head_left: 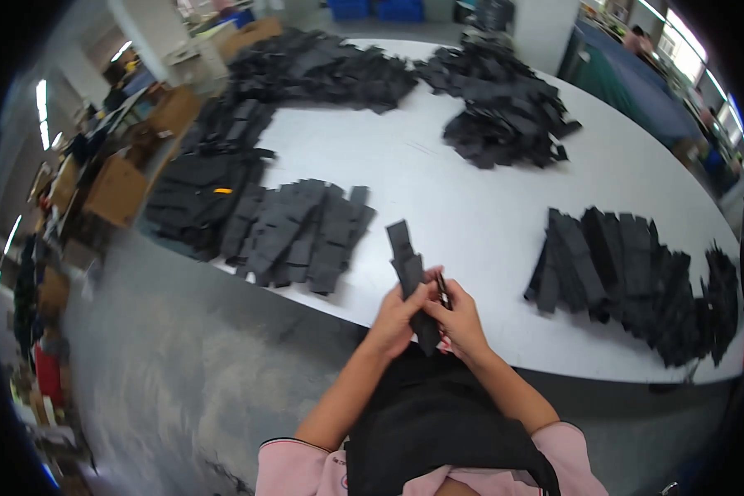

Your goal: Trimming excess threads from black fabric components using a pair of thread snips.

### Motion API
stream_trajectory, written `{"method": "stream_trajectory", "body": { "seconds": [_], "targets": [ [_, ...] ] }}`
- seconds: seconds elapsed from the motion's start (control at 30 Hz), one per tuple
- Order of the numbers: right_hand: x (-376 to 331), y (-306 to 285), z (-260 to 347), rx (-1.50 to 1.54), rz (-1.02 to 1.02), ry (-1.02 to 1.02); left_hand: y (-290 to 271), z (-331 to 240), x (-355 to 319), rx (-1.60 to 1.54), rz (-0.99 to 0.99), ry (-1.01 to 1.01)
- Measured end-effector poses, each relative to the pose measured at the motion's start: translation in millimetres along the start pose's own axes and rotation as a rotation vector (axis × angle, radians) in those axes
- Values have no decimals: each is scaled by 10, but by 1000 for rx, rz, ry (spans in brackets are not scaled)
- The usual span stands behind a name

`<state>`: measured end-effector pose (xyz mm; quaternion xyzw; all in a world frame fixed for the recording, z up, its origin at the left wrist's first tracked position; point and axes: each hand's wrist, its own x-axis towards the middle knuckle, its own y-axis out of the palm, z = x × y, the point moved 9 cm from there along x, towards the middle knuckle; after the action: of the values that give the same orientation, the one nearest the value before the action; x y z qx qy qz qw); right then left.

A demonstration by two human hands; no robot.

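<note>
Both hands meet over the near edge of a white table [405, 182]. My left hand [395, 318] is closed around a black fabric strip [400, 240], which sticks out beyond the fingers and hangs down below them. Close beside it, my right hand [463, 318] is closed on a small, slim dark tool [443, 289]; its exact kind is too small to make out. The right fingertips sit right against the strip. A bit of something red and white shows under the right hand.
Black strips lie fanned out in a row [306, 231] on the left and another row [620, 264] on the right. Heaps of black pieces [504, 116] cover the far side. A black bundle with an orange mark [198, 198] rests at the left edge. Cardboard boxes [117, 190] stand further left.
</note>
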<state>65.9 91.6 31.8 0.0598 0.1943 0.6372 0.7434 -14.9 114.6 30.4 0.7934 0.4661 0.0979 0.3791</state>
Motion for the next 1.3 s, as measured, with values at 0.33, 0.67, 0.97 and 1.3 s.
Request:
{"method": "stream_trajectory", "body": {
  "seconds": [0.33, 0.67, 0.97, 1.3],
  "targets": [
    [-62, -219, -50, 253, -25, 140, 130, 90, -85, -460, 177, -46],
    [-142, -276, -96, 165, -24, 99, -72, 74, -102, -181, -66, 67],
    [-280, -174, 191, -754, 65, -190, -35, 121, -150, 378, -92, 106],
    [-404, -194, 501, -660, -4, -499, 104, 282, -60, 153, 37, -103]
  ]
}}
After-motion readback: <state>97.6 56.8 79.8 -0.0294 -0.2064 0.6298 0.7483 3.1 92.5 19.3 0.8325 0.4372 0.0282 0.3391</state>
